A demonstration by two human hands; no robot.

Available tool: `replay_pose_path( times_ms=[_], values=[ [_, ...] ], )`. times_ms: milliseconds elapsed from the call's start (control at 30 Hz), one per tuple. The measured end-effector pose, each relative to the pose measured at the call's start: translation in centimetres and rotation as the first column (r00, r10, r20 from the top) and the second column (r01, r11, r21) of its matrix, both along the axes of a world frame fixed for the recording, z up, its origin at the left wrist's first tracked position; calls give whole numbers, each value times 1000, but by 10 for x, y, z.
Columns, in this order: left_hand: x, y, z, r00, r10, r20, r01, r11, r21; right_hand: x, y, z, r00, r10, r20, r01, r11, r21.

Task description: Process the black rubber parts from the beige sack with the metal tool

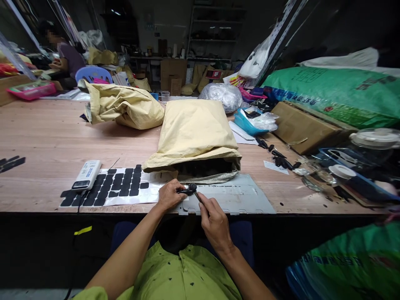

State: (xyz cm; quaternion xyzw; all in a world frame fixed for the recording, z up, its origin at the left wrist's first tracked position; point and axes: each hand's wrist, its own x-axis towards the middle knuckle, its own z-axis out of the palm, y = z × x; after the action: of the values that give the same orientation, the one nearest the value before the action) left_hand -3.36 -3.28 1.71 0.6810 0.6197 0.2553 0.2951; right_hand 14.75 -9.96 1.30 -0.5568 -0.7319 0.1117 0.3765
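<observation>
My left hand is closed around a small black plastic part at the table's front edge. My right hand is pinched on a thin dark tool whose tip meets that part. Both hands hover over a grey metal plate. Just left lies a white sheet of black adhesive pads. Behind the hands a yellow paper sack lies open toward me, dark pieces showing in its mouth.
A white handheld device rests on the pad sheet. Another crumpled yellow sack lies farther back. Loose black parts, a cardboard box, glass jars and green bags crowd the right. A person sits at far left.
</observation>
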Motion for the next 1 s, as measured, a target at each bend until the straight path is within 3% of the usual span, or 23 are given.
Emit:
replay_pose_path(
  times_ms=[233, 400, 567, 767, 867, 1000],
  values=[
    [0, 0, -4, 1000, 10, 23, -11, 999, 32, 5, -3, -6, 1000, -8, 6, 8, 1000, -21],
    [1, -2, -3, 1000, -1, 9, 1, 999, 47, 19, 15, -3, 993, -111, -26, 111, 994, 2],
    [2, -4, -1, 997, -5, -73, 10, 998, 68, 49, 49, -11, 929, -308, 204, 314, 950, 7],
    [1, -2, -1, 994, -22, -104, 31, 995, 91, 63, 67, -26, 778, -456, 432, 430, 888, 163],
    [1, -19, 5, 995, -90, 34, 85, 989, 118, 60, 66, -28, 745, -481, 461, 436, 876, 208],
    [3, -70, 2, 916, -335, 220, 321, 942, 95, 58, 66, -29, 725, -501, 473, 449, 864, 227]
  ],
)
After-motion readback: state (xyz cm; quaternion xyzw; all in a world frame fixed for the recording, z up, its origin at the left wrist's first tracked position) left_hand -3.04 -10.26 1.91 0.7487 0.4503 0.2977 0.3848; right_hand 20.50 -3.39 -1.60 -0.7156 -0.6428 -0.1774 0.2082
